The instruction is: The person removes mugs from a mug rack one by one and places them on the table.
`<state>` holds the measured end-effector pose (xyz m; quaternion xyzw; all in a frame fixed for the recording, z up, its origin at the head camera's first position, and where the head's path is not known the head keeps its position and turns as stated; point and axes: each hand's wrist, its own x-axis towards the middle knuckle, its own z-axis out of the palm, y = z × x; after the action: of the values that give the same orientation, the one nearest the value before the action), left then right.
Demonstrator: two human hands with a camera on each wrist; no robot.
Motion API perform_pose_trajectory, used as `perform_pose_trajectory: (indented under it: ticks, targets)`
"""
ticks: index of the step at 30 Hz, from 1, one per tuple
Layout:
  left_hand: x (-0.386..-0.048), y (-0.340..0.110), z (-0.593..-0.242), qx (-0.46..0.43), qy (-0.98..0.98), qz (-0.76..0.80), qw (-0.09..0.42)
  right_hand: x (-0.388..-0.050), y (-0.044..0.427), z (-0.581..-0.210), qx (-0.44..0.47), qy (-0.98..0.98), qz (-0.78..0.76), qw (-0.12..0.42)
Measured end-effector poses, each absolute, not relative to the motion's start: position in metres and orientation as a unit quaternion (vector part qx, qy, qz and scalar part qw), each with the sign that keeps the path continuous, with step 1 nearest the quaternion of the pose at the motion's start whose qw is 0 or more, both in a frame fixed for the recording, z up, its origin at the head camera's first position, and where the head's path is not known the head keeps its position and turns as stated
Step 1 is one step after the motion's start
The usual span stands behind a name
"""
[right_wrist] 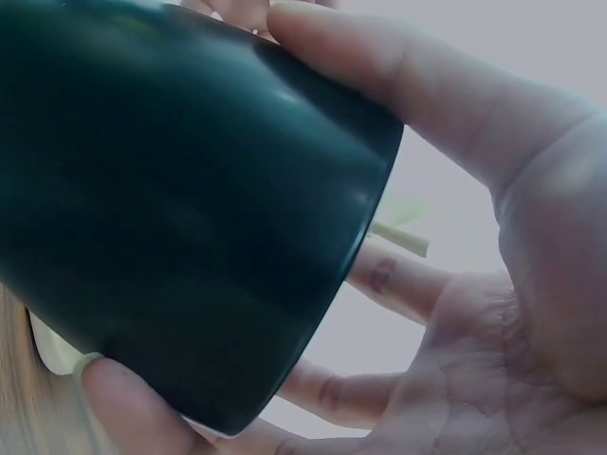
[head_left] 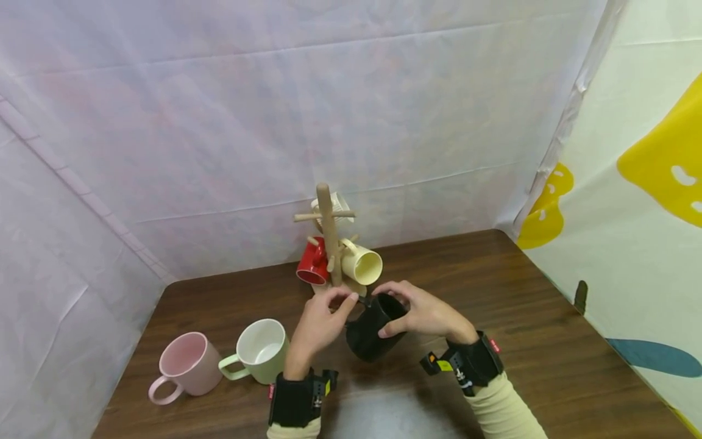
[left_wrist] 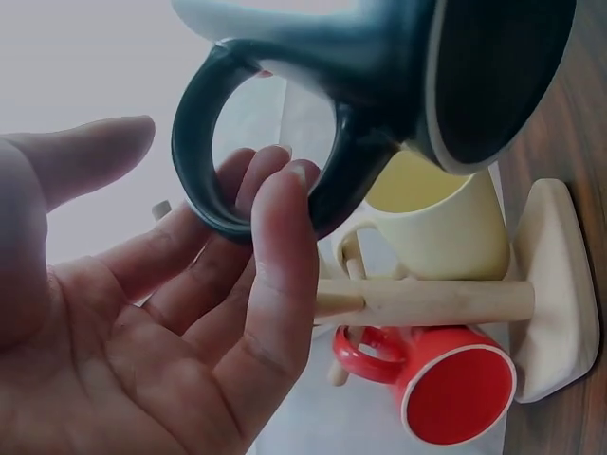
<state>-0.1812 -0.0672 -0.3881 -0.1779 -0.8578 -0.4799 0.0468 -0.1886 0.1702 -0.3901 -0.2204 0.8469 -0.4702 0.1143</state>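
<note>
A black mug (head_left: 372, 329), dark green in the wrist views, is held tilted above the table in front of the wooden mug tree (head_left: 329, 235). My right hand (head_left: 425, 311) grips its body near the rim, thumb on one side and fingers on the other. At the mug's handle (left_wrist: 190, 142), my left hand (head_left: 320, 326) has its fingers curled against the loop, some tips showing through the opening. The left thumb (left_wrist: 104, 156) stands apart from the handle in the left wrist view. Close behind the mug, a cream-yellow mug (head_left: 364, 266) and a red mug (head_left: 312, 263) hang on the tree.
A white ribbed mug (head_left: 341, 206) hangs high at the back of the tree. On the brown wooden table (head_left: 460, 274), a light green mug (head_left: 263, 350) and a pink mug (head_left: 192, 364) stand to the left. White cloth walls (head_left: 219, 122) close off the back and sides.
</note>
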Motion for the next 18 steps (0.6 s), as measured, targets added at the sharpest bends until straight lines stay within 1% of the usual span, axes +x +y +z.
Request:
perform_pose_trajectory:
  ticks: [6, 13, 18]
  targets:
    - [-0.180, -0.066, -0.390, -0.169, -0.872, -0.457, 0.047, -0.187, 0.166, -0.388, -0.216, 0.858, -0.452, 0.114]
    - [-0.177, -0.067, -0.393, -0.154, -0.879, -0.452, 0.012, -0.185, 0.162, -0.388, -0.218, 0.866, -0.435, 0.120]
    - [-0.177, -0.067, -0.394, -0.150, -0.885, -0.440, 0.021, -0.185, 0.159, -0.389, -0.217, 0.864, -0.437, 0.121]
